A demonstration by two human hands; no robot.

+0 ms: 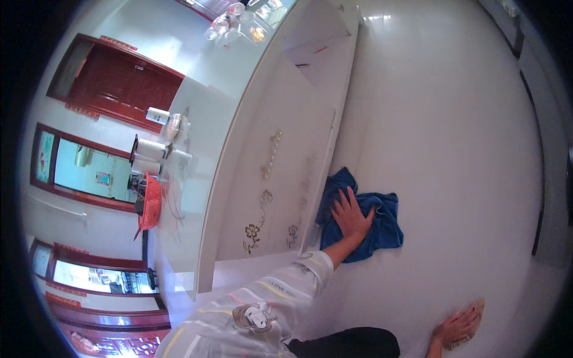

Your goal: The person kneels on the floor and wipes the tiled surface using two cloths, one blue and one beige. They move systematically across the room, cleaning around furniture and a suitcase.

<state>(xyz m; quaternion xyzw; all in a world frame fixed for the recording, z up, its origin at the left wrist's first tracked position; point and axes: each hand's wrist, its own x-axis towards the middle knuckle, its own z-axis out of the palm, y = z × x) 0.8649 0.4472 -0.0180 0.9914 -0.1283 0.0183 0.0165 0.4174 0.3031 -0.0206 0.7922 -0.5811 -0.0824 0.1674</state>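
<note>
My left hand presses flat, fingers spread, on a crumpled dark blue cloth. The cloth lies on the pale glossy tile floor, against the base of a white cabinet with printed flower decoration. Low at the right, my right hand rests palm down on the floor, away from the cloth. A tan edge shows around its fingers; whether this is a thing under the palm or a reflection is unclear.
On the glass-like cabinet top stand a red plastic basket, white paper rolls and clear plastic containers. The cabinet's open compartment faces the floor. Dark-edged grey furniture runs along the right. My dark-clothed knee is below.
</note>
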